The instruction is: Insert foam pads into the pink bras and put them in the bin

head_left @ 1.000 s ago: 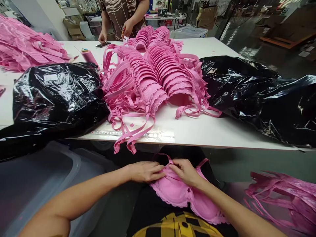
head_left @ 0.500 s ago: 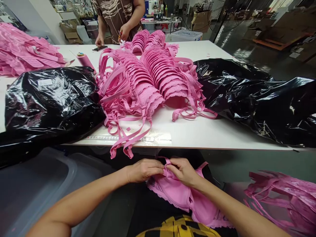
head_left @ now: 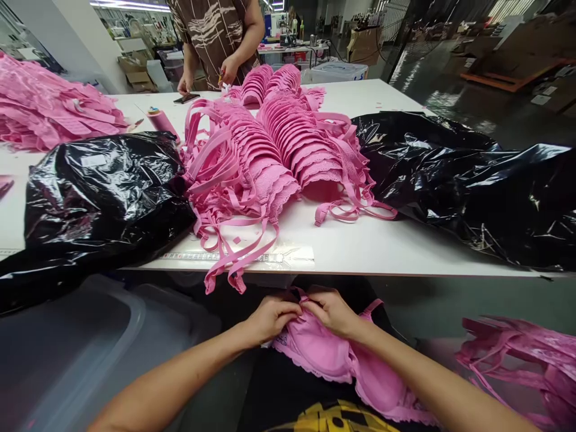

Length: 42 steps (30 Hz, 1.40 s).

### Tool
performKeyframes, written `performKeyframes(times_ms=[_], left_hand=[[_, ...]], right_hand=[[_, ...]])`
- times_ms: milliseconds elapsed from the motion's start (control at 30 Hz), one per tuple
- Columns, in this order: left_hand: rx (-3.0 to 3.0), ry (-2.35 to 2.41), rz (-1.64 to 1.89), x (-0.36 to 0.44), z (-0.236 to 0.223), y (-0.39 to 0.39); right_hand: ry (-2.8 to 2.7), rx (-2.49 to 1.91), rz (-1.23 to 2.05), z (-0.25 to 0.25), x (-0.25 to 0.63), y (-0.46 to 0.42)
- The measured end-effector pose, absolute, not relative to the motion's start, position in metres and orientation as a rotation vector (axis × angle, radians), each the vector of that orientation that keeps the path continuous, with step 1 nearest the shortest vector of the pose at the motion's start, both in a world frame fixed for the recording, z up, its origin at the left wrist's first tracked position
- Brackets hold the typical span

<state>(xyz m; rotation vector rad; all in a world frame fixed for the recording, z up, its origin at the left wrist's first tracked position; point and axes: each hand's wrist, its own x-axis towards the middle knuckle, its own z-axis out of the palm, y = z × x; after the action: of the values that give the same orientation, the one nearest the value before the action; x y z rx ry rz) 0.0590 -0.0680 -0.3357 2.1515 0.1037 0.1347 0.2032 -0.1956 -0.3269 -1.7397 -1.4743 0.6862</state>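
A pink bra (head_left: pixel 321 354) with lace edging lies across my lap below the table edge, its cups facing up. My left hand (head_left: pixel 272 317) pinches it at the upper end of one cup, near the strap. Right beside it, my right hand (head_left: pixel 330 309) grips the same spot, thumb and fingers pressed together. The fingertips of both hands almost touch, and the small part between them is hidden. On the white table (head_left: pixel 360 246) in front, a long nested stack of pink bras (head_left: pixel 274 162) stands with straps hanging over the front edge.
Black plastic bags (head_left: pixel 103 186) lie left of the stack, and another black bag (head_left: pixel 472 192) lies right. A thread cone (head_left: pixel 162 122), a tape measure (head_left: pixel 193 256) and a pink pile (head_left: pixel 49 105) are on the table. Opposite stands a person (head_left: pixel 220 42). A plastic bin (head_left: pixel 130 318) sits lower left.
My left hand has turned slightly and its fingers have closed up nearer the right hand. The bra has shifted a little, showing more of the cup. The view has tilted up slightly.
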Motion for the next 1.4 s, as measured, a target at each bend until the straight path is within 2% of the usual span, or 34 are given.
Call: performKeyframes(times_ms=[200, 300, 433, 567, 667, 767, 833, 1000, 1167, 1400], left_hand=[[2.094, 0.243, -0.026, 0.050, -0.328, -0.070], [2.058, 0.382, -0.011, 0.038, -0.328, -0.071], [1.832, 0.670, 0.056, 0.019, -0.335, -0.079], [1.819, 0.739, 0.269, 0.012, -0.342, -0.106], [1.998, 0.653, 0.468, 0.012, -0.347, -0.129], [2.123, 0.558, 0.631, 0.013, -0.351, -0.141], [2.161, 0.538, 0.698, 0.013, -0.353, -0.142], [2.267, 0.386, 0.776, 0.013, -0.358, -0.139], [2.342, 0.291, 0.785, 0.008, -0.362, -0.134], [2.477, -0.087, 0.785, -0.001, -0.349, -0.115]], right_hand=[[-1.573, -1.786, 0.760, -0.300, 0.214, -0.193], [-1.579, -1.997, 0.623, -0.288, 0.206, -0.233], [-1.798, -2.036, 0.441, -0.311, 0.194, -0.302], [-1.869, -2.053, 0.230, -0.325, 0.220, -0.319], [-1.841, -2.065, 0.056, -0.299, 0.231, -0.304], [-1.822, -1.968, 0.304, -0.277, 0.204, -0.292], [-1.775, -2.004, 0.486, -0.281, 0.175, -0.283], [-1.562, -2.372, 0.368, -0.319, 0.137, -0.247], [-1.504, -2.407, 0.345, -0.324, 0.134, -0.230], [-1.584, -2.285, 0.340, -0.321, 0.131, -0.231]])
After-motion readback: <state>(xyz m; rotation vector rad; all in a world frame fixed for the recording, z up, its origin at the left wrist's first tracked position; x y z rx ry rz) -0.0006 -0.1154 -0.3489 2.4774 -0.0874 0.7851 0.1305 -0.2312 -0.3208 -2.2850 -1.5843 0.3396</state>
